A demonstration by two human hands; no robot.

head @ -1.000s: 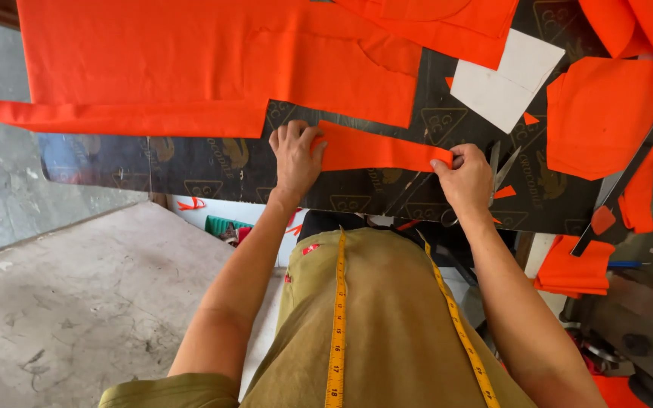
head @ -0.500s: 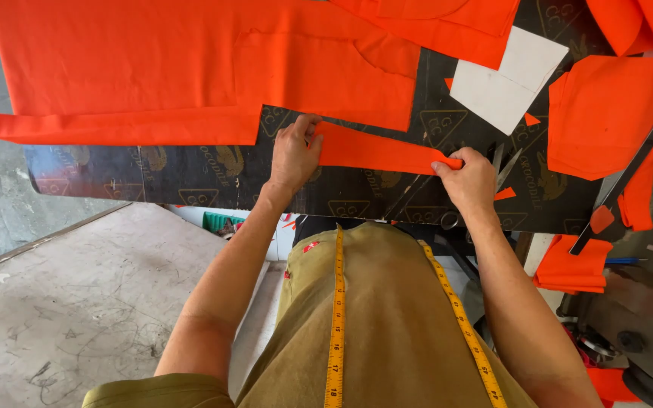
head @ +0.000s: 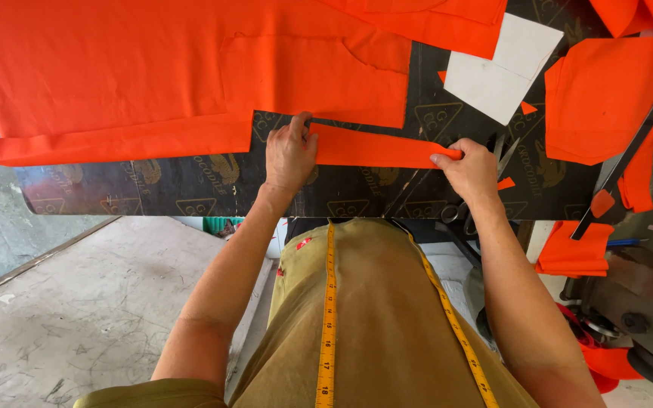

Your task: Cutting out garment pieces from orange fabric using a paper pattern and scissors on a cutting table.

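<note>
While the large orange cloth lies spread over the dark worktop, the left hand has shifted slightly right since a second ago, its grip pinched on the near end of the orange strip. The right hand stays pinched on the far end, pulling it flat. Scissors lie just beside it.

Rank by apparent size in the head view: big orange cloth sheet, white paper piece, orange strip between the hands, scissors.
1. Big orange cloth sheet, largest by far.
2. White paper piece.
3. Orange strip, held at both ends by the left hand and right hand; close to the paper in area, so unsure.
4. Scissors, partly hidden by the right hand.
</note>
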